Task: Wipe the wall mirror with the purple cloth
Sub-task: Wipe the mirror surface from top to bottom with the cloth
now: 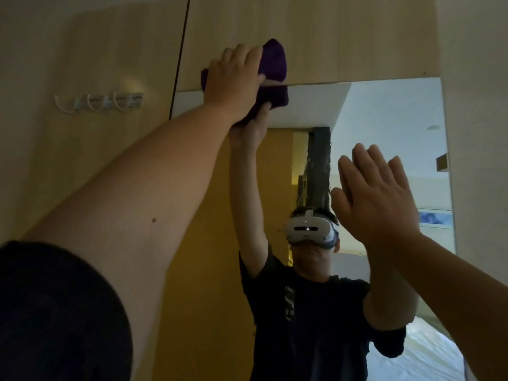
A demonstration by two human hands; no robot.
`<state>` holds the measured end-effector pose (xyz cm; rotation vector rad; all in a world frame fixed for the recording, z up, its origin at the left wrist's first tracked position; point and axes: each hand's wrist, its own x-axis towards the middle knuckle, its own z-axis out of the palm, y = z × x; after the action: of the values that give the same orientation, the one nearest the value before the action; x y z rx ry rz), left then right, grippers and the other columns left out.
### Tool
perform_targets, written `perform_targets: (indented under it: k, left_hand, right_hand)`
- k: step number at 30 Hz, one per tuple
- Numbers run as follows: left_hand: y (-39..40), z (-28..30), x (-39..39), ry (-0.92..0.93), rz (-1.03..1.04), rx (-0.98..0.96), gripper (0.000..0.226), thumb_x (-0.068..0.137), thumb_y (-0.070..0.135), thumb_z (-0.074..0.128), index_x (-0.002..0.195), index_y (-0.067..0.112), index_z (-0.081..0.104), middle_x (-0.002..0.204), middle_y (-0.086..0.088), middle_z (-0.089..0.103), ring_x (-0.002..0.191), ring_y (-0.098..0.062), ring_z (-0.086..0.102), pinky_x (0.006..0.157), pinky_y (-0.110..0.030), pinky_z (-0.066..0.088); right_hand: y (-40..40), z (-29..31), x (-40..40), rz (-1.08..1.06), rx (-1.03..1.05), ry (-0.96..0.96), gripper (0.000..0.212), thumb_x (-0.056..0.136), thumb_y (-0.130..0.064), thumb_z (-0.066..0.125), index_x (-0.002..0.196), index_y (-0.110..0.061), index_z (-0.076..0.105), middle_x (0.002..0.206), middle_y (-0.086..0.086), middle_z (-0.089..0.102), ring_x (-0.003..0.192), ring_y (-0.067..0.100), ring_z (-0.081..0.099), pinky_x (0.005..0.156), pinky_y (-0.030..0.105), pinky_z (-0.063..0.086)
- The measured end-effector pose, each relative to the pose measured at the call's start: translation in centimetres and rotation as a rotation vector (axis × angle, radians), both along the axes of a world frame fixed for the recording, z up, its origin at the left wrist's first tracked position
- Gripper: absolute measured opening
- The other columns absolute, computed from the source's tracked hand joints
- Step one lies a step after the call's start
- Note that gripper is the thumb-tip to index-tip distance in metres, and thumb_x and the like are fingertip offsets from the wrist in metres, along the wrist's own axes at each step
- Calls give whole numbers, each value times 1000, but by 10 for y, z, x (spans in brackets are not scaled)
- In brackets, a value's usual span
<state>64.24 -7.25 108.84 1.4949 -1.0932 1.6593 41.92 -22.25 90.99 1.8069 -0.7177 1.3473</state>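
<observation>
left hand [233,81]: bunched around the cloth [275,61], pushing it onto the mirror's [384,127] top edge
right hand [376,196]: flat, fingers straight, holding nothing
progress: only at the top strip, so I'd guess basically everything below is left

A soft, matt purple cloth [275,61], a glossy wall mirror [384,119] and matt wood-grain wall panels [330,31] are recorded.
</observation>
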Motion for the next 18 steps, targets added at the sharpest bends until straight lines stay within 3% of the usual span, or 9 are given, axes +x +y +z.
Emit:
perform_targets:
  k: [4,7,11,18]
  left_hand:
    - [-22,-16,9,43,-68,194,60,105,41,32,157,15,16,164,-5,20,149,-25,19,120,-46,18]
    - [-27,-47,20,14,-79,208,63,106,46,23,158,15,9,166,-5,9,153,-21,8,124,-44,8]
    - [-20,-106,28,-23,-82,245,62,106,46,23,158,14,12,166,-6,12,153,-20,9,124,-43,9]
    - [-17,-283,33,-92,-101,301,67,105,52,18,155,7,27,163,-9,22,151,-25,19,119,-53,23]
  right_hand:
    - [-2,1,0,-13,-13,7,64,99,-51,22,149,-15,35,160,16,27,151,36,16,122,56,14]
    - [-3,1,0,-10,-14,-2,62,99,-50,25,149,-14,35,160,17,27,151,37,16,121,57,14]
    - [-1,2,1,-4,-3,6,60,98,-49,27,146,-14,37,157,16,30,149,37,18,120,58,17]
    - [4,1,3,31,15,-29,58,97,-47,30,145,-15,39,158,15,30,150,35,17,121,57,14]
